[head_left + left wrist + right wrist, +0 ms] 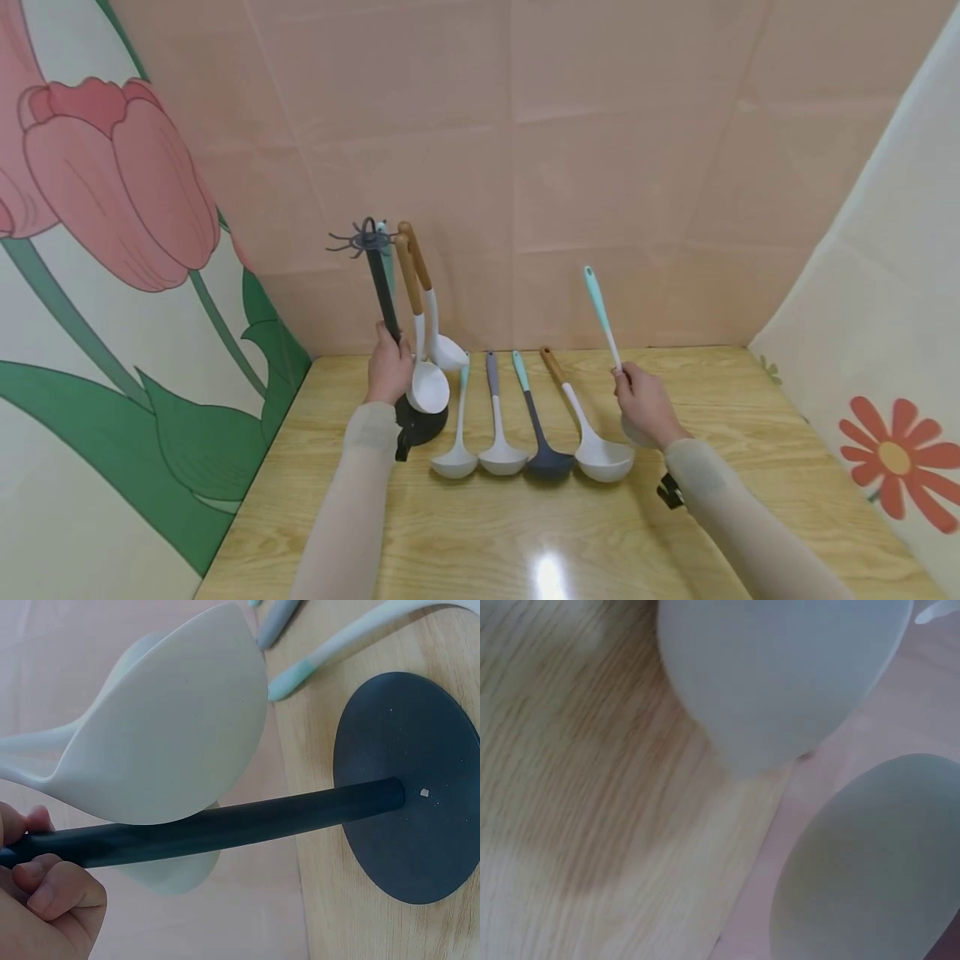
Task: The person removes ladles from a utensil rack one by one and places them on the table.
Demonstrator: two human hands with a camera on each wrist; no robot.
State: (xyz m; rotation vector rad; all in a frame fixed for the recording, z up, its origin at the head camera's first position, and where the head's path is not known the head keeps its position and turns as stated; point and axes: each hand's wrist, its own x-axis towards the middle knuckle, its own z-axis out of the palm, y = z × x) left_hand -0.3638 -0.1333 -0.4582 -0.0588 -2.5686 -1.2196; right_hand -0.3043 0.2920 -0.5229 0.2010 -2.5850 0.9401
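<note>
Black stand [384, 292] at nine o'clock: holding tight with curled left fingers [75, 896]. At three, pinching mint-topped ladle [597, 298] with right fingers [630, 382]. Likely hanging up; next, lift toward nine's hooks [369, 240].

At eleven o'clock, my left hand [387, 369] grips a stand [382, 287] of smooth, matt plastic, by its look. The hanging ladles [429, 388] have satin, plastic-like bowls and wood-like handles. At one, my ladle's handle [596, 300] looks smooth. The wood-grained tabletop [465, 533] shines glossily at its six; at twelve, the creased backdrop [630, 167] looks matt.
</note>
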